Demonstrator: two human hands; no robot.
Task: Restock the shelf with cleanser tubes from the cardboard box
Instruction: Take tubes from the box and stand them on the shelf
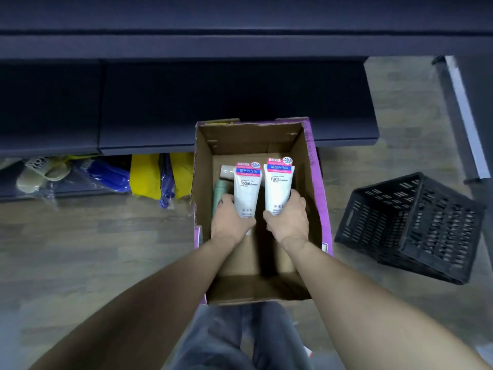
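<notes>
Cleanser tubes, two white ones with red-and-blue header labels, seen in head view over the open cardboard box (202, 166) on the wood-pattern floor. Left tube (246, 186) gripped near its lower end by left hand (230, 221), fingers curled round it. Right tube (278, 184) gripped likewise by right hand (289, 218). Both tubes held upright, labels facing the camera, side by side and just apart, above the box interior. Noted further in the box: a green tube (220, 189) lying along the left wall, partly hidden by the left hand, and a beige tube end (226, 171) just beyond it. Dark shelf (234, 102) directly behind the box, touching or nearly touching its far rim; cannot tell which. Black plastic crate (410, 228) tilted on the floor to the right, well apart from the box. Yellow and blue packaged goods (152, 177) under the shelf at left.
</notes>
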